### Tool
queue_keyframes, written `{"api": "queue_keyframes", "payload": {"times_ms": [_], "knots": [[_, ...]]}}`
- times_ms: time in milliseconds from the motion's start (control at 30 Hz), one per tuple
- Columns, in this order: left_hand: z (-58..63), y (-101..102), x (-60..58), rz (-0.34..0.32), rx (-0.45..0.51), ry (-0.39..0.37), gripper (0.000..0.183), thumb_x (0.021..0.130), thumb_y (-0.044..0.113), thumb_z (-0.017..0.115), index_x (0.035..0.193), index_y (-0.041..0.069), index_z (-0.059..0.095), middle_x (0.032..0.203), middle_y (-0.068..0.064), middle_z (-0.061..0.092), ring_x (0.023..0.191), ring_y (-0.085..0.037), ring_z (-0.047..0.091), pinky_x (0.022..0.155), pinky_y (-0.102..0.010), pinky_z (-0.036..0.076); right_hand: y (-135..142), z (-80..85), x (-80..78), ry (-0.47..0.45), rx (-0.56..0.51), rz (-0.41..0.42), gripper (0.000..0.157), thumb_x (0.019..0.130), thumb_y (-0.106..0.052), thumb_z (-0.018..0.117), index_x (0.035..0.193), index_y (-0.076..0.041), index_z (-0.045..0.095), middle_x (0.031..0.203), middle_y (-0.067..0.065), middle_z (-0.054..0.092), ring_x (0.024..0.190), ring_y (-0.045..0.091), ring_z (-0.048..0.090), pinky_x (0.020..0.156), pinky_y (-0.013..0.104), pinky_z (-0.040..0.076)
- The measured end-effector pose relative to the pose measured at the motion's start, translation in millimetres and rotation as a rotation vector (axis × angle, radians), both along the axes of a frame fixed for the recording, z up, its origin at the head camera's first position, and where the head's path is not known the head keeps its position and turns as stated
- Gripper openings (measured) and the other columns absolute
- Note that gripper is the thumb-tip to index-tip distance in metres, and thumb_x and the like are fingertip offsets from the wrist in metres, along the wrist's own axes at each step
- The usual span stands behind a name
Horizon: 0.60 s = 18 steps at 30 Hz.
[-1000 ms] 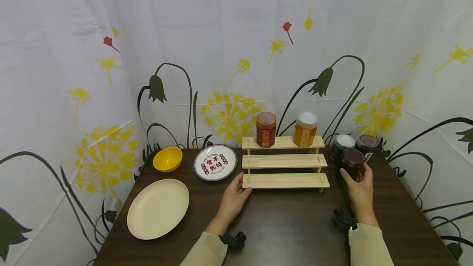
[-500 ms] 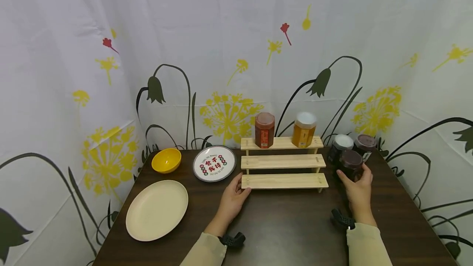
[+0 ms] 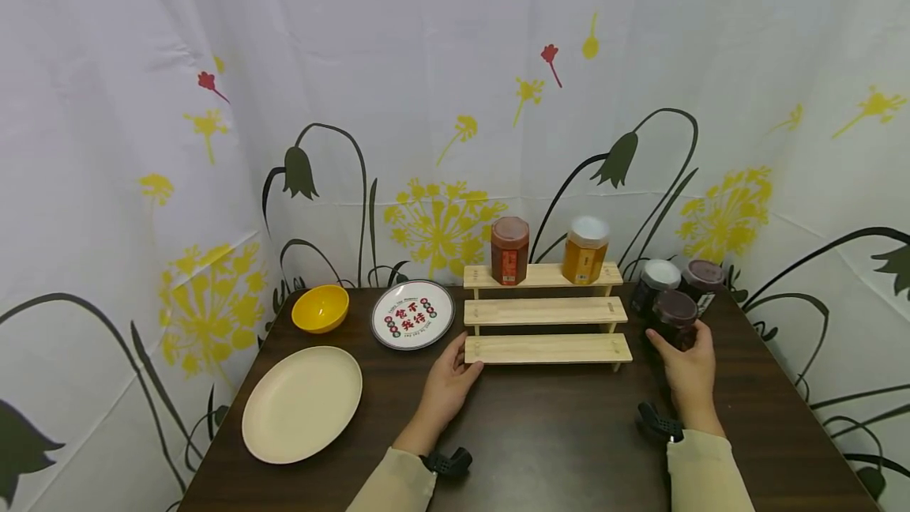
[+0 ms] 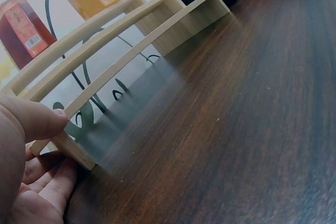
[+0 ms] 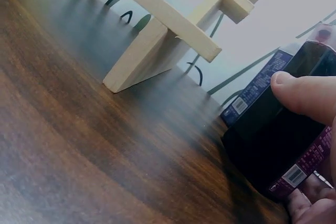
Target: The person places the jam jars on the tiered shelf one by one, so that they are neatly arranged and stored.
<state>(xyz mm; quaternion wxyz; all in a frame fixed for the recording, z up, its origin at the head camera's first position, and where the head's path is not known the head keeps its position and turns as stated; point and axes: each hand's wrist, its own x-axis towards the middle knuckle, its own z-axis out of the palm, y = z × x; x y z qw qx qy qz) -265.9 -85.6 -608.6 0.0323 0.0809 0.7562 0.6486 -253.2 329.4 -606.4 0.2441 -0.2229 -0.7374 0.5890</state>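
My left hand (image 3: 446,380) grips the left end of the bottom tier of a three-step wooden rack (image 3: 547,348). In the left wrist view its thumb lies against the front edge of the slat (image 4: 123,59), with the other fingers curled around the end support. At the rack's right side, my right hand (image 3: 691,370) holds a dark jar (image 3: 674,325) with a purplish lid, thumb on one side and fingers on the other. A purple label with a barcode shows on this jar (image 5: 273,135) in the right wrist view. It stands upright, its base close to the tabletop.
Behind the held jar stand a white-lidded dark jar (image 3: 656,284) and another purple-lidded jar (image 3: 702,279). A red jar (image 3: 509,251) and a golden honey jar (image 3: 586,253) occupy the top tier. Leftward are a patterned plate (image 3: 412,314), yellow bowl (image 3: 321,309) and cream plate (image 3: 302,405).
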Motion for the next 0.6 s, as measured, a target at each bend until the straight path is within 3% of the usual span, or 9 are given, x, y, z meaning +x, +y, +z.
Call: {"api": "queue_keyframes", "payload": {"times_ms": [200, 433, 533, 600], "knots": [[1.2, -0.2, 0.9, 0.0, 0.004, -0.003, 0.071, 0.105, 0.012, 0.074, 0.165, -0.004, 0.04, 0.157, -0.025, 0.057, 0.142, -0.037, 0.06, 0.113, -0.033, 0.056, -3.5, 1.3, 2.0, -0.001, 0.043, -0.03, 0.082, 0.094, -0.022, 0.089, 0.16, -0.005, 0.043, 0.156, 0.014, 0.054, 0.145, 0.031, 0.054, 0.118, 0.033, 0.05], [1.2, 0.2, 1.0, 0.009, -0.027, 0.007, 0.07, 0.105, 0.013, 0.074, 0.165, -0.004, 0.041, 0.156, -0.025, 0.058, 0.141, -0.036, 0.061, 0.114, -0.039, 0.056, -5.0, -2.7, 2.3, 0.156, 0.245, -0.096, 0.079, 0.084, -0.008, 0.094, 0.15, 0.005, 0.053, 0.147, 0.028, 0.057, 0.141, 0.043, 0.053, 0.121, 0.061, 0.04], [0.9, 0.3, 0.8, 0.009, -0.026, 0.0, 0.07, 0.105, 0.012, 0.074, 0.165, -0.003, 0.041, 0.157, -0.025, 0.057, 0.141, -0.037, 0.061, 0.116, -0.041, 0.055, -5.6, -3.0, 2.9, 0.195, 0.274, -0.112, 0.077, 0.083, -0.006, 0.094, 0.148, 0.006, 0.055, 0.143, 0.029, 0.055, 0.138, 0.043, 0.052, 0.12, 0.061, 0.039], [0.8, 0.5, 0.8, 0.004, -0.017, 0.0, 0.07, 0.105, 0.012, 0.073, 0.165, -0.003, 0.04, 0.157, -0.025, 0.057, 0.142, -0.037, 0.06, 0.116, -0.043, 0.055, -6.0, -2.0, 3.5, 0.202, 0.276, -0.125, 0.075, 0.084, -0.007, 0.094, 0.148, 0.005, 0.055, 0.142, 0.027, 0.055, 0.137, 0.04, 0.052, 0.119, 0.054, 0.041]]}}
